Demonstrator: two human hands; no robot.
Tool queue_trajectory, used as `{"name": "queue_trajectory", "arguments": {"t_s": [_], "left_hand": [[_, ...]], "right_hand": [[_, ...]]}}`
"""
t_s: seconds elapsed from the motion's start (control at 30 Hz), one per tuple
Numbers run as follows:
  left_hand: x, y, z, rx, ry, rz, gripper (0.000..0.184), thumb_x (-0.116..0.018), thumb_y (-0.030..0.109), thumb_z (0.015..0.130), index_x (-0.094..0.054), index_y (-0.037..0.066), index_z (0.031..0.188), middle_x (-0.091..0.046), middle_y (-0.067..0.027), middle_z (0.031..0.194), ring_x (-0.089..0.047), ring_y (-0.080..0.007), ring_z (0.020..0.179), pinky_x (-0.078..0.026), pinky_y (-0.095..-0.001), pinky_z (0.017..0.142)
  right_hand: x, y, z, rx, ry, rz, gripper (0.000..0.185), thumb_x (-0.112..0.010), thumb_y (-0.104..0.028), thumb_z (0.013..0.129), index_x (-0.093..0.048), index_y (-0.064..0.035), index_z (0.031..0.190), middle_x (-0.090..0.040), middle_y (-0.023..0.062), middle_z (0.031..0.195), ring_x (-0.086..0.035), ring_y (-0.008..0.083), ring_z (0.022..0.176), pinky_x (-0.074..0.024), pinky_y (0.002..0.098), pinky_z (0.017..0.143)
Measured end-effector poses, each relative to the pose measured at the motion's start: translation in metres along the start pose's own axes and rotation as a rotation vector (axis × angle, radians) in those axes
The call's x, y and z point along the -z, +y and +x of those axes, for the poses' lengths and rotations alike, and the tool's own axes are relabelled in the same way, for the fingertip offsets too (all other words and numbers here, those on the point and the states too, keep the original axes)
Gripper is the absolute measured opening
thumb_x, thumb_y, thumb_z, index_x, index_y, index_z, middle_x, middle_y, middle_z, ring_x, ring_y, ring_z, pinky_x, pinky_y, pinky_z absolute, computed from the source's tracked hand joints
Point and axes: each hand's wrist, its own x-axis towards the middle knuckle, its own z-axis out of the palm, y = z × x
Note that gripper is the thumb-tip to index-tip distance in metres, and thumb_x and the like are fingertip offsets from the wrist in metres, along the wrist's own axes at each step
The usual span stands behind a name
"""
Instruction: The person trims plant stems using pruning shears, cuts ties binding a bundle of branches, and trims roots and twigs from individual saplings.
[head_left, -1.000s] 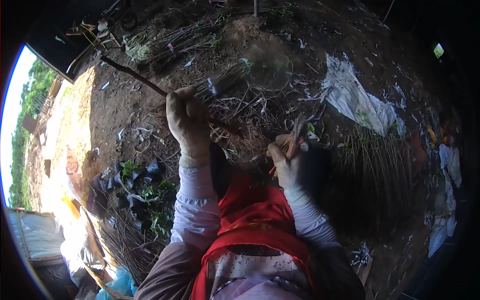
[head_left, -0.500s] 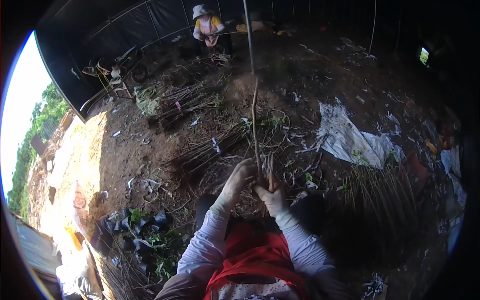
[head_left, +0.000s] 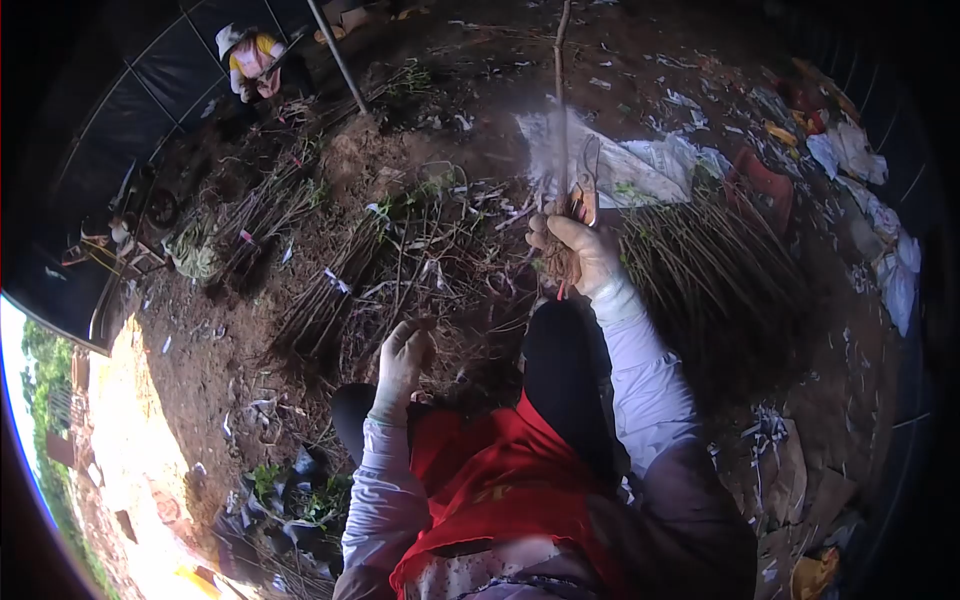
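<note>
My right hand (head_left: pixel 580 250), gloved, is closed round the lower end of a long thin stem (head_left: pixel 561 90) that stands nearly upright. Pruning shears (head_left: pixel 587 188) show in the same grip, their blades pointing up. Below the fingers hangs a small red tip. My left hand (head_left: pixel 402 360), also gloved, is over the litter of twigs at left, its fingers curled together; whether anything is between them is hidden. A tied bundle of stems (head_left: pixel 330 290) lies beyond it.
Many cut stems (head_left: pixel 700 260) lie at right beside a white sheet (head_left: pixel 640 165). Another bundle (head_left: pixel 265 220) and a pole (head_left: pixel 340 55) are at upper left. A person in a hat (head_left: pixel 255 65) crouches farther back. Dark bags with leafy plants (head_left: pixel 300 505) sit at lower left.
My hands have come apart: the right one moved up and right with the stem and shears, the left one back to the left. The view has turned right.
</note>
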Motion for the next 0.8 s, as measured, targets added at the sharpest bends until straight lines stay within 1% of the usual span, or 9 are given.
{"name": "queue_trajectory", "arguments": {"t_s": [0.03,0.13,0.23,0.3,0.43,0.47,0.57,0.67,0.8], "left_hand": [[-0.002,-0.005,0.003,-0.004,-0.013,-0.029,0.021,-0.049,0.018,0.09,-0.059,0.004,0.101,-0.048,0.0045,0.063,-0.041,-0.0044,0.053,-0.033,-0.02,0.048],[-0.013,-0.008,0.003,-0.005,0.014,0.006,0.022,-0.05,0.016,0.089,-0.061,0.003,0.102,-0.049,0.0042,0.062,-0.04,-0.0042,0.051,-0.032,-0.0192,0.048],[-0.01,-0.012,-0.006,-0.069,-0.019,-0.019,0.02,-0.048,0.013,0.09,-0.061,0.001,0.101,-0.051,0.0013,0.062,-0.044,-0.0047,0.054,-0.036,-0.0198,0.052],[-0.002,-0.013,-0.013,-0.079,0.035,0.039,0.019,-0.048,0.01,0.089,-0.061,0.002,0.101,-0.051,0.0015,0.062,-0.043,-0.0044,0.054,-0.035,-0.019,0.052],[0.041,-0.001,-0.021,-0.118,0.359,0.163,0.021,-0.046,0.005,0.084,-0.063,0.002,0.096,-0.053,0.0019,0.062,-0.041,-0.0042,0.051,-0.032,-0.0193,0.047],[0.061,0.003,-0.021,-0.188,0.41,0.153,0.021,-0.049,0.004,0.082,-0.063,0.003,0.097,-0.057,-0.001,0.068,-0.048,-0.007,0.056,-0.038,-0.0214,0.047],[0.126,0.024,-0.04,-0.601,0.64,1.359,0.018,-0.046,0.004,0.086,-0.063,-0.002,0.091,-0.058,-0.013,0.112,-0.055,-0.0224,0.101,-0.05,-0.032,0.079],[0.166,0.014,-0.058,-0.346,0.789,0.893,0.02,-0.047,0.005,0.089,-0.06,-0.002,0.103,-0.056,-0.0128,0.109,-0.053,-0.0201,0.096,-0.05,-0.0307,0.08],[0.251,-0.049,-0.092,-0.308,0.783,0.294,0.032,-0.044,0.023,0.089,-0.058,0.005,0.113,-0.056,-0.0052,0.091,-0.048,-0.0126,0.074,-0.04,-0.024,0.063]], "right_hand": [[0.008,-0.012,-0.005,0.016,0.062,-0.141,0.016,-0.061,-0.004,0.082,-0.056,-0.0022,0.097,-0.061,0.008,0.088,-0.064,0.0197,0.082,-0.0546,0.0373,0.08],[0.064,-0.034,-0.016,0.116,0.229,-0.569,0.015,-0.065,-0.002,0.074,-0.054,-0.0042,0.085,-0.056,-0.0003,0.072,-0.056,0.0093,0.062,-0.0458,0.0241,0.054],[0.144,-0.047,-0.054,0.19,0.298,-1.288,0.021,-0.063,-0.013,0.076,-0.052,-0.0048,0.092,-0.06,0.0134,0.071,-0.06,0.0266,0.063,-0.0457,0.038,0.058],[0.167,-0.073,-0.091,-0.111,0.345,-1.732,0.025,-0.061,-0.018,0.076,-0.05,-0.0059,0.095,-0.061,0.0206,0.076,-0.061,0.0375,0.073,-0.0458,0.0464,0.065],[0.215,-0.128,-0.138,-0.34,0.52,-2.084,0.029,-0.061,-0.023,0.076,-0.048,-0.0073,0.096,-0.063,0.02,0.079,-0.062,0.0393,0.078,-0.0469,0.0491,0.07],[0.235,-0.143,-0.142,-0.412,0.601,-2.141,0.032,-0.064,-0.025,0.075,-0.048,-0.0085,0.097,-0.063,0.0182,0.083,-0.062,0.0375,0.081,-0.0472,0.0479,0.072],[0.288,-0.195,-0.157,-0.424,0.757,-2.512,0.04,-0.069,-0.029,0.07,-0.05,-0.0123,0.1,-0.058,0.0124,0.103,-0.057,0.0309,0.099,-0.0444,0.0456,0.082],[0.295,-0.203,-0.161,-0.524,0.869,-2.515,0.044,-0.072,-0.031,0.066,-0.053,-0.0169,0.104,-0.049,0.0102,0.115,-0.049,0.0288,0.109,-0.0376,0.0483,0.088],[0.287,-0.159,-0.155,-0.313,0.621,-2.601,0.037,-0.071,-0.034,0.067,-0.055,-0.0193,0.097,-0.052,0.0095,0.108,-0.05,0.0288,0.102,-0.0333,0.0515,0.089]]}}
